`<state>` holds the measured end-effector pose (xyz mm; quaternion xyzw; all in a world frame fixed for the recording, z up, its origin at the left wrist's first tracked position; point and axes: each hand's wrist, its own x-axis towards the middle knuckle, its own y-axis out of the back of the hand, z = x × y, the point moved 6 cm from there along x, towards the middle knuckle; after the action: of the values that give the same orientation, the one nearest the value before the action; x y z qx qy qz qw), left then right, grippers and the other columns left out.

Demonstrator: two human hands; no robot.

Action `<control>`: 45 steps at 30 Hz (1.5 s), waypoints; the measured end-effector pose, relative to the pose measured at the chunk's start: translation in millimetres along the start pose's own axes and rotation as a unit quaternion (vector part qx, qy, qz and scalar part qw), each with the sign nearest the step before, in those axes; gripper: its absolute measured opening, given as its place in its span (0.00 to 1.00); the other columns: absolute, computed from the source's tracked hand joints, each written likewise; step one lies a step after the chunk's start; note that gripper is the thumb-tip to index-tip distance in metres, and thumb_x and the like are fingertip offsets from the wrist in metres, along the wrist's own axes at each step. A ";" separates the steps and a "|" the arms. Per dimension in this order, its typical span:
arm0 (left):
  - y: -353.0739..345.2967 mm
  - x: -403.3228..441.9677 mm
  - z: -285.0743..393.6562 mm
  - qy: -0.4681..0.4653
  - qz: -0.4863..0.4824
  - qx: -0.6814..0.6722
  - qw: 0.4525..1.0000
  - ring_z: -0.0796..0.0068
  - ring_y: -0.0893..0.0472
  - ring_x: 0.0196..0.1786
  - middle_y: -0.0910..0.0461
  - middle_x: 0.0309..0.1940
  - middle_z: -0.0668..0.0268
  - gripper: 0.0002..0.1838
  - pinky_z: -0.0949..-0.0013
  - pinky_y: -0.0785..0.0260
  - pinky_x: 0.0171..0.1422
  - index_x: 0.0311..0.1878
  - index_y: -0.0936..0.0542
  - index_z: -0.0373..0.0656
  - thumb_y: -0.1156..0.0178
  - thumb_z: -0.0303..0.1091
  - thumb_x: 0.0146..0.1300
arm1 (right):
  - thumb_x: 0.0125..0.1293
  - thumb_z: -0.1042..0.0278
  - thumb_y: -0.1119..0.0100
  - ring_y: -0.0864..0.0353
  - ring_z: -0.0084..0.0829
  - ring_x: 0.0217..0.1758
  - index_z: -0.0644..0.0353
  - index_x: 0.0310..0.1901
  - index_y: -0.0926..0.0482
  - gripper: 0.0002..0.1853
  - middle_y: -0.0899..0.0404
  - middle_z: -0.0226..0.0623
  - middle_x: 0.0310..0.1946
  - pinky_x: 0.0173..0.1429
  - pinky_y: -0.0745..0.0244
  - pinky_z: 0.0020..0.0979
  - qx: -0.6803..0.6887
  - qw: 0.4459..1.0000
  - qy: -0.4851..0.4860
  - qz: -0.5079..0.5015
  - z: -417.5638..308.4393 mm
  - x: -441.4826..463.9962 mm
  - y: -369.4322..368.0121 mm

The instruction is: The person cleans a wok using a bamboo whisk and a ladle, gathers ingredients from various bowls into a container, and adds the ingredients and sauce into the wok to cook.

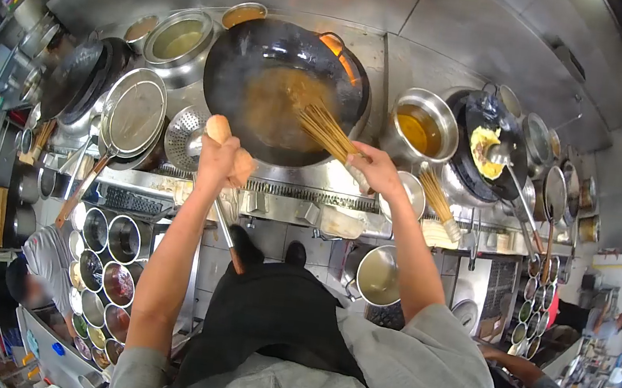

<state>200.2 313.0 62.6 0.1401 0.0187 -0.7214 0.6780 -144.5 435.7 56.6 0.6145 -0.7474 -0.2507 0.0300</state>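
In the middle of the scene, a large black wok (227,69) is set on the metal range, and brown liquid (265,113) is held in its bottom, with haze seen above it. At the near right side of this wok, a bamboo brush (325,130) is gripped by its handle end in the right hand (376,173), whose fingers are curled firmly around it. The bristles are pointed far and left into the wok, and their tips are brought to the brown liquid; how deep they are dipped cannot be told. At the near left side, a bunched, peach-coloured cloth (241,170) is clasped in the left hand (219,160), its fingers closed around it; whether the rim is also pinched through the cloth cannot be told. Just left of this hand, a perforated skimmer (186,133) is placed, and farther left a round mesh strainer (134,113) is seen. To the right of the wok, amber liquid (418,134) is contained in a metal pot (422,101). Farther right, yellow food (482,143) and the head of a ladle (499,154) are seen in a 2nd wok (515,133), and a 2nd bamboo brush (436,198) is laid on its near left side. 2 other people are partly seen, 1 at the near left (54,264) and 1 at the near right.
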 end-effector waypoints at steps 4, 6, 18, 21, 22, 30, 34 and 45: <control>-9.2 22.0 19.0 -0.035 0.030 0.105 0.993 0.56 0.19 0.46 0.23 0.45 0.44 0.34 0.61 0.27 0.51 0.55 0.35 0.27 0.36 0.42 0.53 | 0.61 0.50 0.35 0.16 0.38 0.47 0.58 0.61 0.24 0.30 0.16 0.46 0.43 0.53 0.25 0.31 0.032 0.995 0.086 0.028 4.9 -25.0 -16.3; -16.7 19.5 45.3 -0.074 0.065 0.126 0.987 0.51 0.20 0.49 0.23 0.46 0.43 0.34 0.58 0.30 0.57 0.55 0.35 0.26 0.36 0.43 0.52 | 0.60 0.48 0.37 0.18 0.46 0.50 0.53 0.61 0.24 0.30 0.18 0.51 0.47 0.56 0.26 0.38 -0.081 0.992 0.090 0.044 -5.2 -36.7 -16.6; -89.4 -36.2 184.7 -0.215 0.100 0.283 0.929 0.46 0.19 0.48 0.19 0.44 0.46 0.31 0.52 0.30 0.53 0.55 0.35 0.35 0.36 0.42 0.52 | 0.62 0.50 0.38 0.15 0.44 0.41 0.52 0.66 0.29 0.31 0.16 0.50 0.41 0.49 0.20 0.40 -0.081 0.993 0.065 0.059 -36.4 2.6 -14.3; -88.2 -51.2 179.8 -0.230 0.094 0.277 0.928 0.45 0.19 0.47 0.19 0.42 0.45 0.27 0.50 0.29 0.51 0.51 0.35 0.37 0.36 0.39 0.52 | 0.62 0.54 0.39 0.17 0.33 0.23 0.50 0.68 0.32 0.32 0.16 0.42 0.30 0.22 0.21 0.33 -0.014 1.000 -0.015 0.012 -44.2 3.7 -12.9; -86.2 -55.8 175.1 -0.238 0.086 0.277 0.927 0.43 0.20 0.46 0.19 0.41 0.45 0.27 0.49 0.29 0.51 0.51 0.35 0.37 0.36 0.39 0.51 | 0.62 0.54 0.39 0.17 0.33 0.23 0.50 0.68 0.32 0.32 0.16 0.42 0.30 0.22 0.21 0.33 -0.016 1.000 -0.013 0.007 -44.8 3.2 -15.4; -25.6 -15.8 97.4 -0.252 0.136 0.152 0.946 0.42 0.20 0.41 0.21 0.39 0.43 0.28 0.50 0.30 0.50 0.48 0.36 0.33 0.34 0.38 0.52 | 0.66 0.51 0.44 0.19 0.56 0.44 0.50 0.67 0.32 0.29 0.21 0.58 0.45 0.45 0.24 0.50 -0.263 0.930 0.028 0.254 67.3 10.5 -16.6; 13.7 26.1 12.3 -0.170 0.177 0.122 0.962 0.50 0.20 0.44 0.23 0.41 0.43 0.26 0.57 0.30 0.51 0.48 0.33 0.29 0.36 0.39 0.54 | 0.68 0.54 0.46 0.21 0.58 0.41 0.48 0.71 0.40 0.32 0.24 0.57 0.42 0.43 0.25 0.52 -0.179 0.924 0.015 0.336 124.2 -35.1 -42.0; -58.9 62.4 -88.3 0.043 0.091 -0.115 0.988 0.58 0.24 0.52 0.28 0.49 0.46 0.33 0.63 0.31 0.57 0.53 0.38 0.27 0.35 0.43 0.57 | 0.65 0.49 0.41 0.19 0.45 0.37 0.62 0.38 0.20 0.20 0.21 0.48 0.29 0.45 0.26 0.44 -0.069 0.947 0.131 -0.283 -37.0 -152.1 -144.0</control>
<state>155.3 276.2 -46.0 0.0933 0.1173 -0.6432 0.7509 35.7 548.1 69.7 0.8249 -0.5129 -0.2168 0.0978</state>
